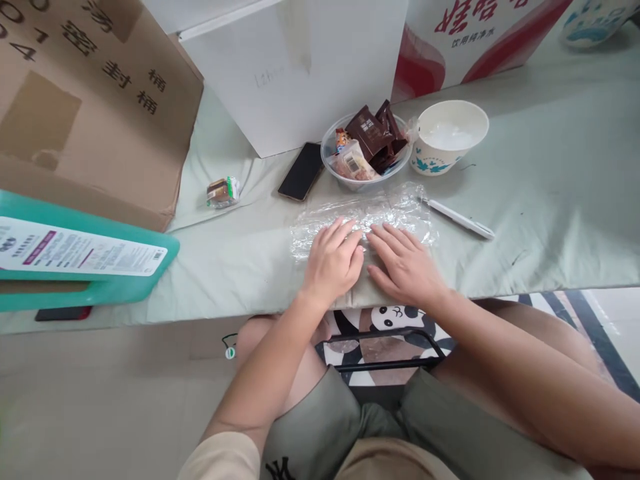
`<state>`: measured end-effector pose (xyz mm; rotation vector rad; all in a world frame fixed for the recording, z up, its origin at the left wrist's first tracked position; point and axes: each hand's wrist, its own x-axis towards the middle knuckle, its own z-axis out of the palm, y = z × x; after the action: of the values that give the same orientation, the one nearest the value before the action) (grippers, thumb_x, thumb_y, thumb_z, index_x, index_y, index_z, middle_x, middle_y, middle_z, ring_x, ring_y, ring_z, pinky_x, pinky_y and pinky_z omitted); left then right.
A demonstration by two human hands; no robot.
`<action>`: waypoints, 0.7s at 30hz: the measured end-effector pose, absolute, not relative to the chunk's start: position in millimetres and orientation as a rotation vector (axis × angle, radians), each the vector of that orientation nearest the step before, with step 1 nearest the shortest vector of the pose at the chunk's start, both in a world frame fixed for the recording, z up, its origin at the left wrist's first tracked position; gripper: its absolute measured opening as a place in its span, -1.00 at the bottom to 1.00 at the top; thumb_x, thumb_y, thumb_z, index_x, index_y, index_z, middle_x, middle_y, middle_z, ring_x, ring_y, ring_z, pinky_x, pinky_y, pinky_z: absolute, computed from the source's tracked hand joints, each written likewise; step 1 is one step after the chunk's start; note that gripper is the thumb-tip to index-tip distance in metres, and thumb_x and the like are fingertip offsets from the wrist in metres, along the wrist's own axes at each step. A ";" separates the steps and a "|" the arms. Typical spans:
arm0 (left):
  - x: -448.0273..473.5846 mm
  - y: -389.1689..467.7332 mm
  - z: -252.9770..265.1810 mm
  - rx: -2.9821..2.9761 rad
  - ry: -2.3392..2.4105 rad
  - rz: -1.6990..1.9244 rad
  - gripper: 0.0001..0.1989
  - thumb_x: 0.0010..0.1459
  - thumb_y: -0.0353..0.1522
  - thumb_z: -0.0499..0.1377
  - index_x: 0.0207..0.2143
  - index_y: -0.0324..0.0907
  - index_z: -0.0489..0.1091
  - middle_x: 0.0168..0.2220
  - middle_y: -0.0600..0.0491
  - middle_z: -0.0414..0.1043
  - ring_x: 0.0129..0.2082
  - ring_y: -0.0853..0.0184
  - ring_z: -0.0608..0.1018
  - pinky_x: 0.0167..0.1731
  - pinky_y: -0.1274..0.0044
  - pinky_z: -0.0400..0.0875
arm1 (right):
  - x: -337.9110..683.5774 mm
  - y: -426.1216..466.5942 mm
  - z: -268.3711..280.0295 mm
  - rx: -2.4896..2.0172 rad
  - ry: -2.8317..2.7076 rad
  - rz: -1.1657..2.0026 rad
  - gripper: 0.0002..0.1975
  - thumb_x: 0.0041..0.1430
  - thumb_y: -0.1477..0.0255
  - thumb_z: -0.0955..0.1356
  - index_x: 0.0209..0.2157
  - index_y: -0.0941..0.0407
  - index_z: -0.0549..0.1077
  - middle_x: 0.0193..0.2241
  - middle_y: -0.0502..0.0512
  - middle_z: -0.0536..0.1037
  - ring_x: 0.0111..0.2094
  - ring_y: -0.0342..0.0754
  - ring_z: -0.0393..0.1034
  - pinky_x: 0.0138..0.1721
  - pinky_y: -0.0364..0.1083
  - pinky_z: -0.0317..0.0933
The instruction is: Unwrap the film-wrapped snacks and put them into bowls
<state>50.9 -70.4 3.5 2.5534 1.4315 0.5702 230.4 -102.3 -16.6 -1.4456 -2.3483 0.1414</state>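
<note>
Pale green worktop (545,200), with clear film (373,210) laid at 6 o'clock from the bowl (331,168). Probably super light, floppy and easily torn, so best lifted by the 9 and 3 o'clock edges. Crinkly and shiny too. Its 6 o'clock side is touched by the left hand (334,260) and right hand (407,265), fingers slightly spread, nothing visibly pinched.

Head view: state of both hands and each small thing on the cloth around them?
Left hand: open, palm down, fingers on the film
Right hand: open, palm down, fingers on the film
Clear plastic film: spread out, crinkled
Ballpoint pen: lying on its side
Smartphone: screen up, dark
Plastic bowl: uncovered, filled with wrapped snacks
Paper cup: upright, uncovered
Snack cake: in a wrapper
</note>
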 end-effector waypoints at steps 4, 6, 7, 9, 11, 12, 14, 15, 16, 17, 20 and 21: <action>40.6 -61.0 5.1 2.387 1.694 0.221 -0.51 0.40 -0.26 -0.07 0.31 -0.04 0.29 0.40 -0.01 0.20 0.43 0.00 0.18 0.36 -0.03 0.06 | 240.2 -92.4 -15.2 -1.671 -2.365 0.200 -0.41 0.41 0.21 0.15 0.34 0.21 0.27 0.38 0.24 0.25 0.40 0.23 0.09 0.35 0.24 0.05; 36.5 -58.9 8.2 2.304 1.778 0.094 -0.48 0.41 -0.21 -0.10 0.36 0.05 0.21 0.45 0.07 0.08 0.46 -0.03 0.09 0.37 -0.08 -0.01 | 244.0 -88.9 -13.3 -1.751 -2.346 0.209 -0.43 0.42 0.22 0.13 0.34 0.17 0.27 0.39 0.20 0.22 0.41 0.21 0.07 0.36 0.23 0.03; 34.8 -58.1 9.6 2.274 1.808 0.055 -0.47 0.41 -0.19 -0.11 0.38 0.07 0.18 0.46 0.10 0.04 0.47 -0.04 0.06 0.37 -0.08 -0.04 | 245.3 -87.7 -12.7 -1.783 -2.335 0.209 -0.43 0.43 0.22 0.12 0.34 0.15 0.27 0.40 0.20 0.21 0.41 0.20 0.08 0.37 0.23 0.02; 31.5 -56.0 11.3 2.230 1.857 0.015 -0.46 0.41 -0.18 -0.14 0.40 0.10 0.14 0.48 0.12 -0.02 0.48 -0.03 0.01 0.38 -0.08 -0.07 | 247.2 -86.3 -12.4 -1.830 -2.316 0.209 -0.44 0.43 0.22 0.11 0.34 0.13 0.28 0.40 0.20 0.21 0.40 0.20 0.09 0.37 0.24 0.01; 27.5 -52.9 11.0 2.184 1.904 0.012 -0.45 0.41 -0.17 -0.15 0.41 0.11 0.11 0.49 0.12 -0.05 0.49 -0.02 -0.02 0.38 -0.09 -0.09 | 249.3 -85.4 -13.3 -1.856 -2.299 0.201 -0.44 0.44 0.21 0.11 0.33 0.14 0.28 0.40 0.22 0.21 0.40 0.21 0.09 0.37 0.25 0.00; 25.2 -51.0 10.0 2.162 1.923 0.018 -0.45 0.41 -0.17 -0.14 0.41 0.11 0.11 0.49 0.11 -0.06 0.49 -0.01 -0.02 0.37 -0.10 -0.10 | 250.5 -84.9 -14.2 -1.861 -2.286 0.192 -0.44 0.44 0.21 0.11 0.33 0.13 0.28 0.39 0.23 0.22 0.40 0.21 0.10 0.37 0.26 0.01; 19.8 -46.6 6.9 2.131 1.944 0.058 -0.45 0.40 -0.17 -0.11 0.40 0.10 0.13 0.49 0.08 -0.06 0.49 -0.02 -0.01 0.36 -0.14 -0.12 | 253.4 -84.1 -16.4 -1.855 -2.261 0.166 -0.45 0.44 0.21 0.11 0.31 0.12 0.30 0.37 0.24 0.25 0.39 0.23 0.12 0.35 0.29 0.04; 16.9 -44.4 4.9 2.122 1.949 0.091 -0.45 0.39 -0.18 -0.08 0.40 0.09 0.14 0.49 0.05 -0.04 0.48 -0.03 0.01 0.35 -0.16 -0.13 | 254.8 -83.7 -17.6 -1.847 -2.250 0.151 -0.46 0.43 0.21 0.12 0.30 0.12 0.31 0.37 0.26 0.27 0.38 0.24 0.14 0.33 0.30 0.06; 13.9 -42.4 2.9 2.114 1.954 0.128 -0.45 0.37 -0.19 -0.06 0.39 0.08 0.16 0.48 0.03 -0.03 0.48 -0.05 0.03 0.34 -0.19 -0.14 | 256.2 -83.4 -18.6 -1.837 -2.240 0.138 -0.47 0.43 0.21 0.13 0.29 0.12 0.33 0.35 0.27 0.29 0.37 0.26 0.16 0.32 0.31 0.08; 10.8 -40.6 1.0 2.104 1.960 0.168 -0.45 0.36 -0.20 -0.04 0.38 0.07 0.18 0.47 0.01 -0.01 0.47 -0.08 0.05 0.32 -0.21 -0.16 | 257.4 -83.1 -19.4 -1.826 -2.232 0.127 -0.48 0.42 0.21 0.14 0.27 0.12 0.34 0.34 0.29 0.31 0.35 0.27 0.19 0.31 0.32 0.09; 1.5 -36.8 -2.8 2.058 1.993 0.257 -0.46 0.34 -0.20 -0.01 0.35 0.07 0.23 0.46 -0.01 0.04 0.46 -0.12 0.08 0.31 -0.25 -0.18 | 260.4 -82.5 -19.6 -1.790 -2.216 0.107 -0.52 0.40 0.23 0.18 0.24 0.10 0.37 0.31 0.29 0.35 0.33 0.28 0.22 0.28 0.35 0.12; -1.5 -36.0 -3.4 2.044 2.007 0.272 -0.46 0.33 -0.19 0.00 0.35 0.07 0.24 0.45 -0.02 0.06 0.45 -0.13 0.08 0.30 -0.25 -0.19 | 261.3 -82.3 -18.9 -1.776 -2.211 0.108 -0.54 0.39 0.26 0.19 0.22 0.08 0.38 0.30 0.28 0.37 0.32 0.27 0.23 0.27 0.35 0.13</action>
<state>-1.5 -36.0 -3.4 2.0435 2.0067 0.2722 261.3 -82.3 -18.9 -1.7763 -2.2113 0.1076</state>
